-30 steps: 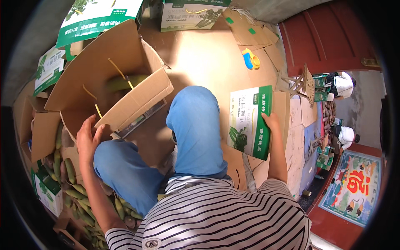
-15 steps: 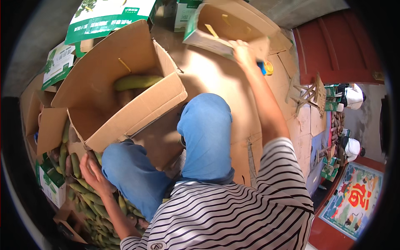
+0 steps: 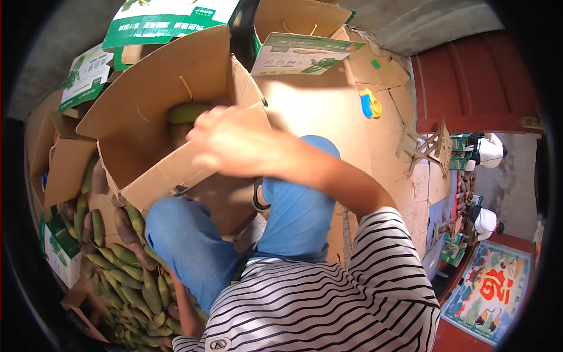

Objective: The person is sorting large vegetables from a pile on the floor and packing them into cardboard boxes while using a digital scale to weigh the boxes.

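Observation:
A large open cardboard box (image 3: 170, 170) stands in front of my knees. In it lies a long green radish-like vegetable (image 3: 186, 113), partly covered by my hand. Above the box's near right wall is my right hand (image 3: 231, 141), blurred, its thumb apart from the fingers and nothing seen in it. My left forearm comes up beside my left knee, which hides the left hand. Close to that forearm spreads a pile of green and reddish-brown long vegetables (image 3: 132, 281) on the floor. A second open box (image 3: 305, 53), with a white and green side, stands beyond.
More white and green boxes stand at the far left (image 3: 85, 79) and left (image 3: 61, 252). A blue and yellow object (image 3: 369, 104) lies on the cardboard floor. At right are a wooden stool (image 3: 431, 146), a red door (image 3: 469, 76) and two people in white tops farther off.
My right hand has let go of the far box and swung left over the near one. The far box sits farther away and turned. My left hand has moved from beside the box to behind my knee.

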`<state>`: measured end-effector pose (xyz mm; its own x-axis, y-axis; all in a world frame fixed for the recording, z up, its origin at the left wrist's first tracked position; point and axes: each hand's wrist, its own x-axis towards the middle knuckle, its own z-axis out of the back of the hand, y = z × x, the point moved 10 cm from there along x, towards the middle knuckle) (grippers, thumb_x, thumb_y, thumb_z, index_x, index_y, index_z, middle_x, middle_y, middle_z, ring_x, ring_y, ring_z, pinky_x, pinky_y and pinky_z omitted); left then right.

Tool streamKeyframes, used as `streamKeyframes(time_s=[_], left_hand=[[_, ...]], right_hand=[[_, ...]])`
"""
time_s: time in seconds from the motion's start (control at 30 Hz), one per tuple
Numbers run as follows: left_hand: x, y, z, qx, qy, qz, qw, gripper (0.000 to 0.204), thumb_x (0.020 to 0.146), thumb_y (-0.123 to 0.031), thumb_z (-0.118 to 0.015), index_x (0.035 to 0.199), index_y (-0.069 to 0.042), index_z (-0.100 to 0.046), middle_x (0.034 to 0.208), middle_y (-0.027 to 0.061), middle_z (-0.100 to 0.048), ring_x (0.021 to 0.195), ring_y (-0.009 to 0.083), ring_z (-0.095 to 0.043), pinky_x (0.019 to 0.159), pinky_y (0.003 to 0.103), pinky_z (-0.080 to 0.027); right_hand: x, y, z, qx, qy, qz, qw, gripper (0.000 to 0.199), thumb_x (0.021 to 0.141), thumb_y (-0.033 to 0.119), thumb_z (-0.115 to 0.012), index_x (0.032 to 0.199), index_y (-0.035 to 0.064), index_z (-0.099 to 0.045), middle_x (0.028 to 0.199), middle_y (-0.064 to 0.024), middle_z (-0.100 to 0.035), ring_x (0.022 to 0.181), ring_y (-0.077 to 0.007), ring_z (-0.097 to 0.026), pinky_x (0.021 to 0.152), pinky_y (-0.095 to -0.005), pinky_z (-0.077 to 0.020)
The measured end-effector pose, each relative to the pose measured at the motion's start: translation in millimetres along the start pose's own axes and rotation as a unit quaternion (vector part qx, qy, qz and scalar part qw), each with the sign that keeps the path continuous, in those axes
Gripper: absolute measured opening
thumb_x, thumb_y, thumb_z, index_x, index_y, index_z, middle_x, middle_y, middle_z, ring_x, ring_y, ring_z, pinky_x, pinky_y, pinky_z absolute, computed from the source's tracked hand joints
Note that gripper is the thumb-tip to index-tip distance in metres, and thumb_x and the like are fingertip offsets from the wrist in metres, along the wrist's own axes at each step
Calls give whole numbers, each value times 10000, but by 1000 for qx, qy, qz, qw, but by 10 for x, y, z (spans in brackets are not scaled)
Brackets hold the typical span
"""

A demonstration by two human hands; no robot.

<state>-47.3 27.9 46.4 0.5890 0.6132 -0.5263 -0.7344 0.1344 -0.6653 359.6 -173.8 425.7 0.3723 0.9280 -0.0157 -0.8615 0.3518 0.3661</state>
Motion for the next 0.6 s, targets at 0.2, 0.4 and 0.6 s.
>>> streamKeyframes(time_s=[0.2,0.4,0.6], left_hand=[[-2226,1197,268,382,283,179,862,513,968,-224,-459,1416,-4,-343,1417,162,-411,1281,270,-414,1048,358,-326],[-2510,1280,74,275,224,173,919,459,943,-215,-499,1337,0,-404,1315,163,-467,1194,273,-463,989,359,-361],[-1870,774,-128,191,162,136,959,397,912,-204,-548,1242,5,-478,1192,165,-533,1091,276,-521,918,361,-402]], right_hand=[[363,186,-913,-117,-22,51,992,481,698,352,-764,971,25,-541,868,-127,-592,855,-288,-600,726,-386,-475],[464,125,-903,-63,-6,42,997,397,688,254,-777,918,43,-533,852,-131,-602,833,-300,-609,723,-409,-490],[532,143,-940,-70,21,39,997,385,694,256,-776,902,28,-545,864,-150,-624,853,-304,-625,720,-393,-509]])
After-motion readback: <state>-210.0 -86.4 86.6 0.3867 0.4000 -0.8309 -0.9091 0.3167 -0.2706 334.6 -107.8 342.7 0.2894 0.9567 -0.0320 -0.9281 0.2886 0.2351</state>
